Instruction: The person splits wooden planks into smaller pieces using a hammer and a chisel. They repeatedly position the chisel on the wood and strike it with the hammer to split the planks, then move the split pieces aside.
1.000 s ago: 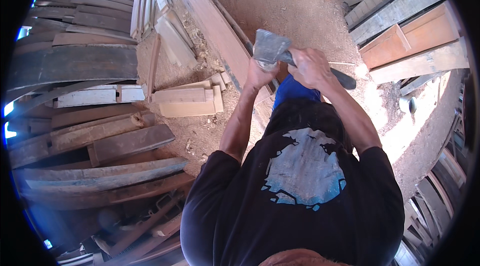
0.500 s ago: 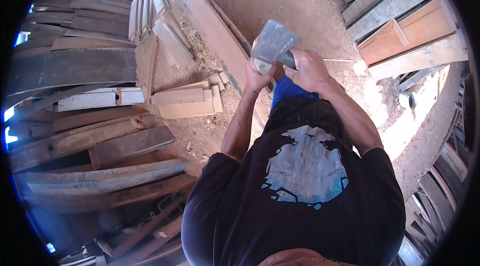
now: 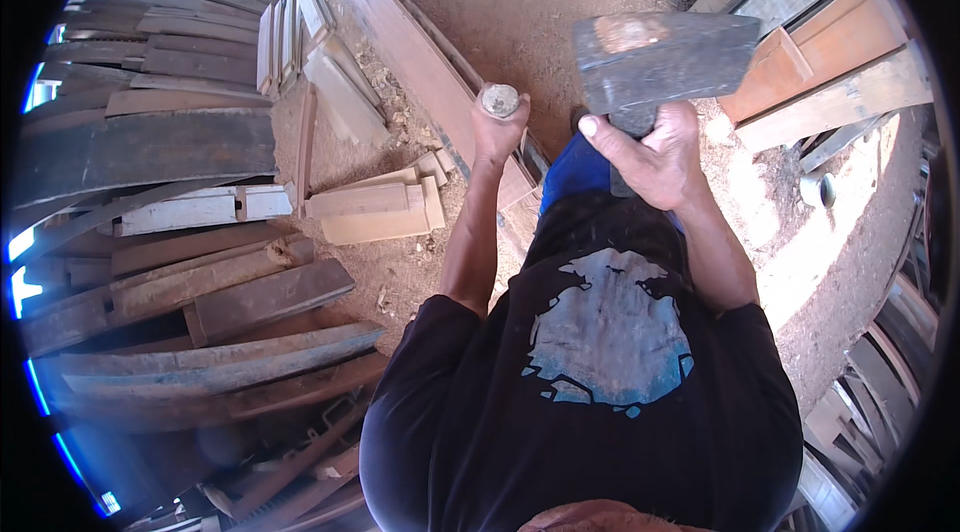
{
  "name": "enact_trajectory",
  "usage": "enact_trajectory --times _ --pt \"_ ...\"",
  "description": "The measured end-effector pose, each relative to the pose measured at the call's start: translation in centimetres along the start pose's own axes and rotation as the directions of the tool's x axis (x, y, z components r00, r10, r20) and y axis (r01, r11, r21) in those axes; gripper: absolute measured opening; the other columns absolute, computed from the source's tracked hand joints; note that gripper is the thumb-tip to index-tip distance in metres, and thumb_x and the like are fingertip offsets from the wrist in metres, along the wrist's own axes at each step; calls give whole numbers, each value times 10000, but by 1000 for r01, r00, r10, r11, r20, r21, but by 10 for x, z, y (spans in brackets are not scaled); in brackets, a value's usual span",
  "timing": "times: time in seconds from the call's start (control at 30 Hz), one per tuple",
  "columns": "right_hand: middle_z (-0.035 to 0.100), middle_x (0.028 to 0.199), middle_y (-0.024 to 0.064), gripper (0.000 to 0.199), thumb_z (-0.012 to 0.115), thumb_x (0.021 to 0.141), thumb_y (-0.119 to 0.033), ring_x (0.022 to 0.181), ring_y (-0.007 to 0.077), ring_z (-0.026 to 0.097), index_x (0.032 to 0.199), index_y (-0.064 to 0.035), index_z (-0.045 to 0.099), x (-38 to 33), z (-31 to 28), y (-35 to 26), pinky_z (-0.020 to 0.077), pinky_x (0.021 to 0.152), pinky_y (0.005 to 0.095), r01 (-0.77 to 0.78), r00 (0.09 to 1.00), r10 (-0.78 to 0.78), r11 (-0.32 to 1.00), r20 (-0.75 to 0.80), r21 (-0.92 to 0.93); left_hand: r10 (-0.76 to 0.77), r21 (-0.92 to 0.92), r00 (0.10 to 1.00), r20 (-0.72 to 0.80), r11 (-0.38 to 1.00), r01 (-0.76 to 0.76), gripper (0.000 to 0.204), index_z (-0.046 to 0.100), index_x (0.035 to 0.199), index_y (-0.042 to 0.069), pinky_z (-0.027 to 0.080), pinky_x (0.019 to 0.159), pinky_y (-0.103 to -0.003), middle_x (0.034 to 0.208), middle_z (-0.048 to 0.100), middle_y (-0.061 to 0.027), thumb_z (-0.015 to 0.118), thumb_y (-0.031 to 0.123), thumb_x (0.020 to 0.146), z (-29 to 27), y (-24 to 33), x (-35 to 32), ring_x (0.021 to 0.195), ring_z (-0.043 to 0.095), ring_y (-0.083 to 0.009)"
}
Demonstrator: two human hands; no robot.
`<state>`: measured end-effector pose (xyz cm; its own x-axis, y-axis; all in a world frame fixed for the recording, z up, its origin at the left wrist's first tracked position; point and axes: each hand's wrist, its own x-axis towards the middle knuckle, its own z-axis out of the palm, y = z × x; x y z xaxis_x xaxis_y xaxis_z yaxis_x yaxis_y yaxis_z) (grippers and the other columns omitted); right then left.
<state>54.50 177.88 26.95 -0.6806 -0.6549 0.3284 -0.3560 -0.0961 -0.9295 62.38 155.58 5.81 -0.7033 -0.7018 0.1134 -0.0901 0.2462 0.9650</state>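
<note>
1. Biggest thing around is the timber: dark weathered planks [image 3: 150, 147] stacked flat on the left, plus one long board [image 3: 420, 62] running diagonally across the sandy, sawdust-covered ground [image 3: 520, 2]. It looks like stock laid where it's easy to reach.
2. More framed boards [image 3: 820, 42] lean at the upper right, out of the way of the hands.
3. A few pale offcut blocks [image 3: 375, 212] lie on the ground just left of the person's left forearm.
4. The axe head [image 3: 665, 57], a dark blocky chunk of metal with a rusty patch, is up high near the camera, above and touching the right hand. My guess is it's raised with its weight up, for a swing.
5. Right hand [image 3: 650, 157]: clenched tight round the handle right under the head, thumb on the left side, arm bent and lifted. Choking up like that probably gives more control.
6. Left hand [image 3: 497, 127]: fist closed round the handle end [image 3: 501, 100], whose round butt pokes out the top. Forearm straight, reaching forward.
7. A small round metal cup [image 3: 818, 190] lies on the ground to the right, well apart.
</note>
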Motion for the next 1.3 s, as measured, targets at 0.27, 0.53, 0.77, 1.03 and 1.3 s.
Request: enact_trajectory --times 0.27,0.53,0.77,1.03,1.3 --pt "651 836 34 180 763 844 -12 722 91 602 968 5 634 10 -1 -16 496 654 250 193 976 -181 977 -122 87 -48 -19 999 9 999 48 221 567 862 44 493 627 -266 740 611 -2 777 89 810 -14 15 -20 703 588 -79" --pt "714 862 115 200 764 782 -62 741 235 695 957 13 704 24 37 15 554 665 364 388 922 -387 921 22 -36 159 23 987 15 987 -159 210 620 961 33 524 715 -290 861 666 -36 756 66 805 -20 25 -45 795 631 -113" --pt "699 774 166 379 707 827 -223 727 346 702 1148 -37 632 24 43 38 551 660 447 129 859 194 813 473 -568 13 -36 993 114 999 -9 363 649 1120 25 519 919 -369 1091 687 -84 768 90 783 -34 -1 -60 1040 645 -195" --pt "694 813 142 204 729 794 -215 761 356 684 886 -41 676 7 63 57 547 683 444 255 902 0 807 432 -532 81 59 989 120 994 -89 485 598 1187 38 477 968 -401 1132 657 -97 803 115 755 -34 -20 -66 1086 614 -234" --pt "683 794 217 278 663 827 -215 749 406 682 1016 -12 647 5 65 40 547 687 477 257 933 -139 903 331 -345 202 -23 978 56 979 -201 507 585 1199 26 479 973 -390 1164 634 -113 803 113 750 -35 -28 -70 1110 604 -233"
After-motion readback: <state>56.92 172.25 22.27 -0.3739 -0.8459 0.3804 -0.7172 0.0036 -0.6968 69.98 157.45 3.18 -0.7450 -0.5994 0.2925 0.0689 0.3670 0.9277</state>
